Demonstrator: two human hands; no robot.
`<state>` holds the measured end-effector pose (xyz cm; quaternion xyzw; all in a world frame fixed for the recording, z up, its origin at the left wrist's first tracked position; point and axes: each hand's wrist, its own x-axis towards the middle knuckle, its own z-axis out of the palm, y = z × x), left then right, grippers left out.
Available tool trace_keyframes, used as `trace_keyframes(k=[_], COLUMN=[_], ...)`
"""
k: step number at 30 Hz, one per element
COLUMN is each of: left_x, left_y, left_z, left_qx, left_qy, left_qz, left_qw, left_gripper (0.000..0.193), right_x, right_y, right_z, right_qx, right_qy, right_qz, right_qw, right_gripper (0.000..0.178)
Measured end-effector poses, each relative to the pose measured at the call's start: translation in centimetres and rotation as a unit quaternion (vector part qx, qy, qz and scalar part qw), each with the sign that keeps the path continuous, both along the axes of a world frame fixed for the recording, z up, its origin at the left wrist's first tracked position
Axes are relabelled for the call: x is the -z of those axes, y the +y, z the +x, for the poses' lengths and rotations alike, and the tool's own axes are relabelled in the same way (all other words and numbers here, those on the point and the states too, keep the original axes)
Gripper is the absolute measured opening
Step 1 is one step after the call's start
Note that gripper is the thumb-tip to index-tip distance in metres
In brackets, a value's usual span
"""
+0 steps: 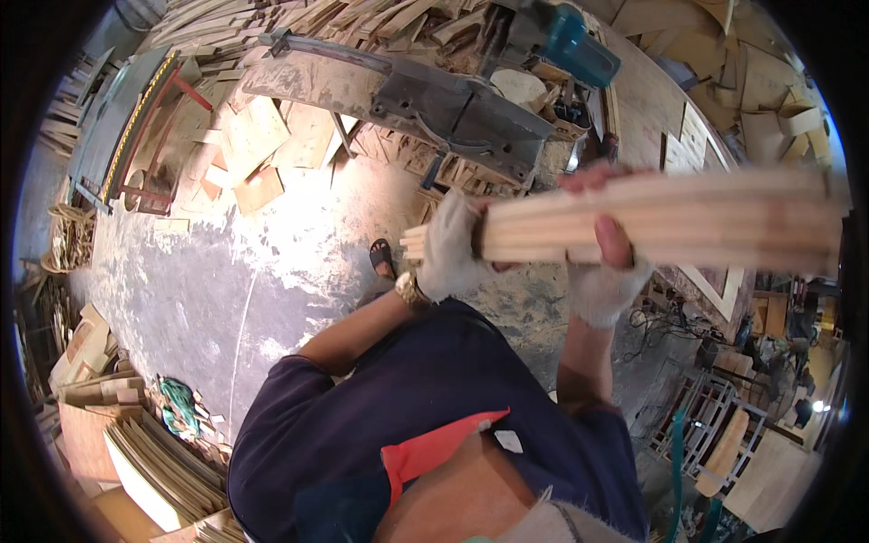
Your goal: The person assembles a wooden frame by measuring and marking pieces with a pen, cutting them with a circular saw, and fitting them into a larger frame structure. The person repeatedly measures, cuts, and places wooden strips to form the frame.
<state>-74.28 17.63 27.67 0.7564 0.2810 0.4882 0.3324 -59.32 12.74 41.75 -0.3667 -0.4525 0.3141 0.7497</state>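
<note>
We take the grey metal saw [498, 127] with teal motor [584, 50] as landmark. Long bundle of pale wooden strips [724, 217]: raised nearer us than the saw, toward its right, probably held two-handed so strips don't spread; blocks our view behind. Tan plywood sheets [255, 140]: left of the saw. Off-white-gloved left hand [453, 246] and off-white-gloved right hand [609, 276]: both clamped round the bundle, though blur hides finger detail.

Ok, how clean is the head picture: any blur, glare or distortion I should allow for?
Head view: the wooden strips smear toward their right end, probably from motion, and the right grip looks soft too; head view: glare washes out part of the floor; head view: fisheye distortion bends straight edges toward the dark border.
</note>
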Motion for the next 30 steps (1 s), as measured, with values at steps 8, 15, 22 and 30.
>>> trace_keyframes(k=[8,15,22,30], left_x=[-5.4,-5.9,-4.2,-2.4], left_y=[20.0,30.9,35.4,39.6], left_z=[-4.5,-2.8,-0.7,-0.2], left_qx=[0.197,-0.080,-0.201,-0.180], left_qy=[-0.170,-0.101,-0.093,-0.119], left_qz=[-0.335,-0.036,0.034,0.020], left_qw=[0.906,0.991,0.975,0.976], left_gripper=[0.073,0.080,0.077,0.087], right_x=[-6.7,-12.6,-10.7,-8.6], right_y=[22.7,30.1,36.8,42.3], right_z=[-6.1,-9.2,-8.2,-7.6], right_qx=[-0.214,0.016,-0.010,0.040], right_qy=[-0.116,-0.194,-0.177,-0.229], right_qz=[0.118,-0.051,0.115,0.034], right_qw=[0.963,0.979,0.977,0.972], right_gripper=[0.048,0.035,0.037,0.046])
